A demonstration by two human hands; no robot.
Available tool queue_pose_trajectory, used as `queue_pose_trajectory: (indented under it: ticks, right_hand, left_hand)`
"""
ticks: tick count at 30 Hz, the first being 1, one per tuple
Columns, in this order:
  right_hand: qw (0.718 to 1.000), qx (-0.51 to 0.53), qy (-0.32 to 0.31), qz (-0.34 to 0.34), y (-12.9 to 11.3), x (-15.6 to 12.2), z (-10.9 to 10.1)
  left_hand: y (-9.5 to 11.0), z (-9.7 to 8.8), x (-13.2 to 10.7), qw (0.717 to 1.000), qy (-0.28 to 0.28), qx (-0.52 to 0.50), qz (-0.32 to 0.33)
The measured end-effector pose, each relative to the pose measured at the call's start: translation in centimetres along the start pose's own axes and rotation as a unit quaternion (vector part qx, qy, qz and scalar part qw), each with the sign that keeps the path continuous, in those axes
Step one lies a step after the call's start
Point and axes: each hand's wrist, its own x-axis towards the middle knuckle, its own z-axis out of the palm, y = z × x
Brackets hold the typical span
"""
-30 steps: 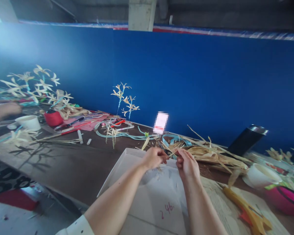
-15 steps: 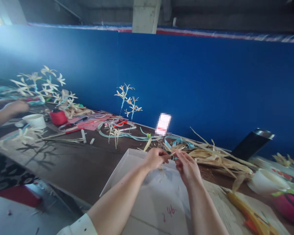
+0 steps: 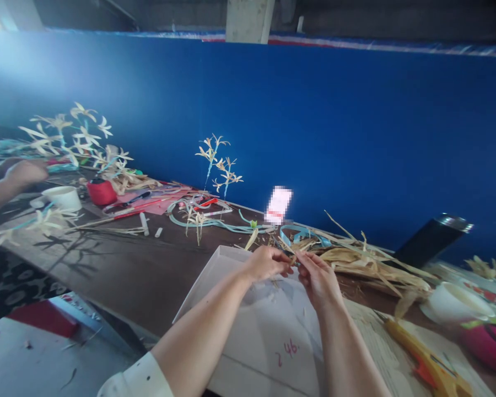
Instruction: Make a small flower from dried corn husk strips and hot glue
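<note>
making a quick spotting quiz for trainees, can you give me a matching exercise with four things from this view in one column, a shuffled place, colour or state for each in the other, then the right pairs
Column one
1. Left hand and right hand
2. Flask
3. Ribbon
4. Handwriting

Column two
A. Light blue, looped just beyond the hands
B. Red, on the white tray
C. Fingertips brought close together
D. Black with a silvery top, behind the dried husks

Pairs: 1-C, 2-D, 3-A, 4-B
</note>
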Motion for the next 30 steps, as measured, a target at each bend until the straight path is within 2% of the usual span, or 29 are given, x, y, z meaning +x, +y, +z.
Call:
queue_pose_trajectory:
  ticks: [5, 13, 16, 22, 30]
  right_hand:
    - [1.000, -0.021, 0.003, -0.004, 0.0, -0.2, 0.1]
    - [0.998, -0.051, -0.026, -0.008, 0.3, -0.1, -0.1]
    - [0.999, -0.041, -0.026, -0.001, 0.1, -0.2, 0.1]
    - [0.999, -0.033, -0.035, 0.018, -0.1, -0.3, 0.1]
    - [0.998, -0.039, -0.035, 0.019, 0.0, -0.3, 0.0]
  left_hand:
    - [0.2, -0.1, -0.2, 1.000, 0.001, 0.021, 0.003]
    - [1.1, -0.1, -0.6, 0.998, 0.004, 0.044, -0.033]
    - [1.2, -0.2, -0.8, 0.999, -0.006, 0.036, -0.034]
    - [1.1, -0.6, -1.0, 0.999, -0.015, 0.034, 0.004]
    - [0.7, -0.9, -0.7, 0.999, -0.047, 0.009, -0.017]
